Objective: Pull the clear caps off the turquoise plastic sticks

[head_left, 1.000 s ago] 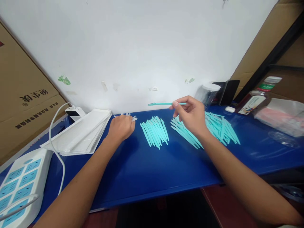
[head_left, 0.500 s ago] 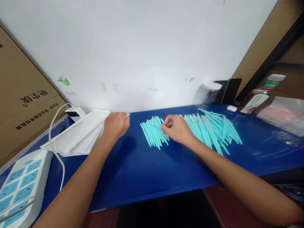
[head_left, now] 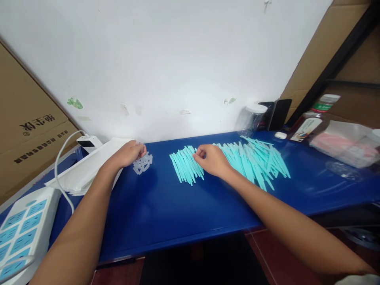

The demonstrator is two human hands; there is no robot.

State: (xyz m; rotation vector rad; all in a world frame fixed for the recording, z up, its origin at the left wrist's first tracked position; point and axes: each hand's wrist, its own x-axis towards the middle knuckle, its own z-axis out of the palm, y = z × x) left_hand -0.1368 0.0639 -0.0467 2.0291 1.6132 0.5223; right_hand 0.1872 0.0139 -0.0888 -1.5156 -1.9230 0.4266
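Observation:
My left hand [head_left: 132,152] is at the left of the blue table, its fingers curled closed over the edge of a small pile of clear plastic pieces [head_left: 143,163]. Whatever those fingers may hold is hidden. My right hand [head_left: 211,159] has thumb and forefinger pinched together at the right side of a neat row of thin teal sticks [head_left: 185,165]. Nothing can be made out in that pinch. Behind and to the right of this hand spreads a larger, looser heap of teal sticks [head_left: 261,158].
White paper-like sheets or bags [head_left: 89,166] lie beneath my left forearm. At the left are a power strip [head_left: 28,233], a white cable and a cardboard box [head_left: 32,122]. A clear jar [head_left: 251,118], a dark bottle [head_left: 310,118] and a plastic bag [head_left: 344,144] stand on the right.
My left hand has shifted left and now leaves the clear pieces in sight; the clear piece seen at its fingertips no longer shows. My right hand stays pinched beside the row. The view has shifted slightly.

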